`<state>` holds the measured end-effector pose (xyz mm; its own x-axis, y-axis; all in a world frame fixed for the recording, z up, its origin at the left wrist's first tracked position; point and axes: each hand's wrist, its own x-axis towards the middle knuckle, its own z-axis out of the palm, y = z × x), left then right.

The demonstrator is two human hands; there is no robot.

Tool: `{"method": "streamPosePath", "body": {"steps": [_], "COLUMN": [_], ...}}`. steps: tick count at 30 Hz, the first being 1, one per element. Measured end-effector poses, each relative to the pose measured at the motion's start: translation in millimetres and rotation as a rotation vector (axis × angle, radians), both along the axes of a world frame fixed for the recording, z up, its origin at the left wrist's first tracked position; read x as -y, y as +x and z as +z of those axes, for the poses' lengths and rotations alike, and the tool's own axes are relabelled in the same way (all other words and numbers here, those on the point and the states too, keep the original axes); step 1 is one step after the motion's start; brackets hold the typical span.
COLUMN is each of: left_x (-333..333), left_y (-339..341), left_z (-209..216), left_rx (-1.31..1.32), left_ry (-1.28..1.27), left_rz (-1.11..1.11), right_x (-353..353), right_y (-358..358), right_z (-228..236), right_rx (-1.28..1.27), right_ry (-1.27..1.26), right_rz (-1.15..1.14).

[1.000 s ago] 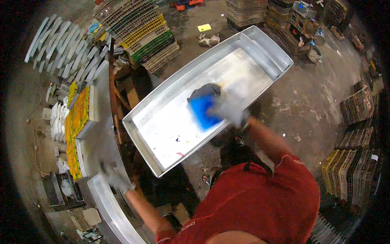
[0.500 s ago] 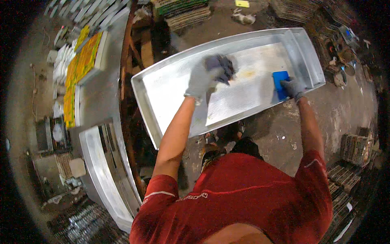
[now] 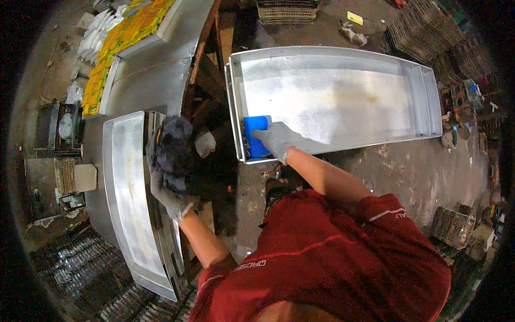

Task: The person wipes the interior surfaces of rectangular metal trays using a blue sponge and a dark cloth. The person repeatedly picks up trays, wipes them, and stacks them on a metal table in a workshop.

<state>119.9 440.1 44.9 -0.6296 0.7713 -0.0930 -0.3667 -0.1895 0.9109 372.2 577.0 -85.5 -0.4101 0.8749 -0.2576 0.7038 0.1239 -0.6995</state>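
My right hand (image 3: 276, 138), in a grey glove, grips a flat blue rectangular block (image 3: 258, 124) with a dark, rough left edge. The block is at the near left corner inside a long shallow metal tray (image 3: 332, 145). My left hand (image 3: 170, 194), also gloved in grey, is off to the left, at the right side of a second metal tray (image 3: 111, 161). A dark crumpled rag (image 3: 174, 142) appears bunched in its fingers. Motion blur smears that hand, and its fingertips are hidden.
A metal table (image 3: 155, 80) on the left carries the second tray and yellow-orange packs (image 3: 115, 53). White bags (image 3: 99, 37) lie beyond them. Wire racks (image 3: 424, 32) are stacked at the far right. A cat (image 3: 354, 35) lies on the floor behind the first tray.
My right hand has carried the blue block from the first tray's right end to its left end. My left hand has left that tray and swung left to the second one. The view has shifted.
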Motion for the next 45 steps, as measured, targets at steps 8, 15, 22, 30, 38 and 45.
{"method": "streamPosePath", "body": {"steps": [8,15,22,30,38,45], "left_x": [50,20,-40,-144,-160,-124], "left_y": [32,16,62,213,259,168], "left_z": [-23,-97,-53,-69,-68,-16], "left_rx": [-0.606,-0.945,-1.13,-1.827,-1.527,-0.28], "left_ry": [-0.227,-0.732,-0.189,0.018,-0.215,-0.039], "left_rz": [0.244,0.295,-0.171,-1.069,-0.697,-0.237], "right_x": [31,34,15,-94,-249,-237], "right_y": [5,-42,201,622,567,216], "right_z": [77,90,13,-55,-32,-24], "right_rx": [-0.303,-0.622,0.715,0.47,-0.075,0.286], "right_ry": [-0.249,0.002,0.36,0.363,0.168,0.29], "right_rz": [-0.044,0.11,-0.199,-1.185,-0.823,-0.313]}}
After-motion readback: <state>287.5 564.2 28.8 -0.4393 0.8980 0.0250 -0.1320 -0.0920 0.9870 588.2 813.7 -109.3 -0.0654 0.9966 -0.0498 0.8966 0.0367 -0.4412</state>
